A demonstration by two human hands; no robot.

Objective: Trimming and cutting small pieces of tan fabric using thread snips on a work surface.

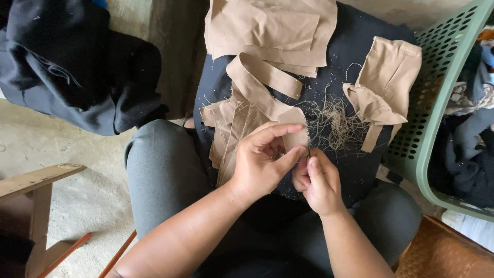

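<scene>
- Left hand (pixel 260 162): closed in a pinch, thumb and forefinger gripping the edge of a tan fabric piece (pixel 242 116) at its lower right corner; remaining fingers curled beneath
- Right hand (pixel 316 180): closed, fingers folded around a small dark tool (pixel 308 152), only its tip visible above the thumb; kind of tool cannot be told
- Tan fabric piece lies on a dark cloth-covered work surface (pixel 350 56), over the person's lap, with a folded strip crossing its upper part
- Loose thread clump (pixel 334 123) sits just right of the held corner, near the right hand; stray thread bits are scattered over the dark surface
- Stack of tan cut pieces (pixel 270 31) lies at the far edge of the surface, well apart from the hands
- Folded tan piece (pixel 383 85) lies at the right, beside the thread clump
- Green perforated basket (pixel 437 98) stands at the right edge, touching the work surface, with dark garments inside
- Dark garment pile (pixel 72 62) lies on the floor at upper left
- Wooden stool (pixel 36 190) stands at lower left, beside the person's grey-clad knee (pixel 159 170)
- The hands cover the spot where tool meets fabric
</scene>
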